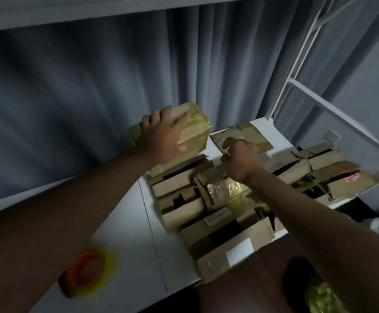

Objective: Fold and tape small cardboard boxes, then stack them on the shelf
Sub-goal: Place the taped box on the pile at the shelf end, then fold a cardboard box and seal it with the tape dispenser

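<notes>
Head-camera view: a person's left hand grips a taped cardboard box, fingers spread over its top and near side, holding it at 12 o'clock above the white shelf. At 1 o'clock the right hand hovers with fingers curled; whether it holds anything cannot be told. Folded boxes crowd the shelf from centre to 3 o'clock. A tape roll lies at 8 o'clock.

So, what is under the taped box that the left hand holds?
The taped box, gripped by the left hand, seems to rest on a brown cardboard box. The contact is hidden by the hand and the box itself, so I cannot tell if it already sits.
</notes>
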